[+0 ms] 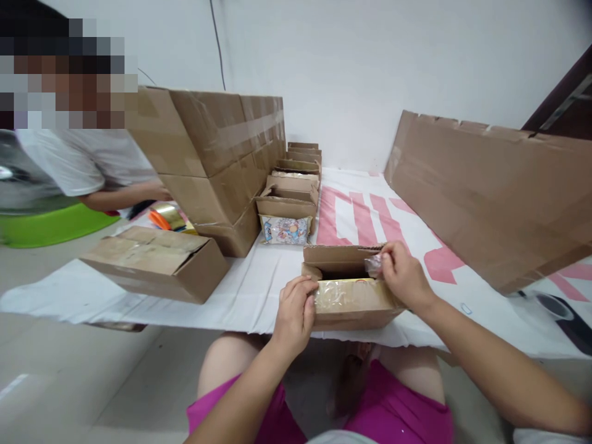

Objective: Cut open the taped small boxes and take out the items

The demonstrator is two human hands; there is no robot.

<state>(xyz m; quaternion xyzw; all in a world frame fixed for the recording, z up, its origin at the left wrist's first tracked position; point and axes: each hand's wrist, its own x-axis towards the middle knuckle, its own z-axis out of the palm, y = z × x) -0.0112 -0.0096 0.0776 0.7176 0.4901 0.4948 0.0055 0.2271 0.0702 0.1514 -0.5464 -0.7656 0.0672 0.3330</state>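
A small cardboard box point(358, 316) stands at the table's front edge before me, its top open and its inside dark. Shiny clear tape covers part of its front face. My left hand point(293, 313) grips the box at its front left corner, fingers bent over the rim. At the opposite corner, my right hand point(406, 276) is closed, with a crumpled bit of clear plastic point(373, 266) showing at its fingertips. Whether that plastic is tape or film, I cannot tell. A printed packet point(285, 230) lies just beyond, against a row of open boxes point(291, 185).
Large taped cartons point(222, 129) are stacked at the left, near a closed carton point(157, 259). A co-worker in a white sleeve point(69, 160) stands behind them. A big cardboard sheet point(490, 197) leans at the right, near a tape roll point(554, 305).
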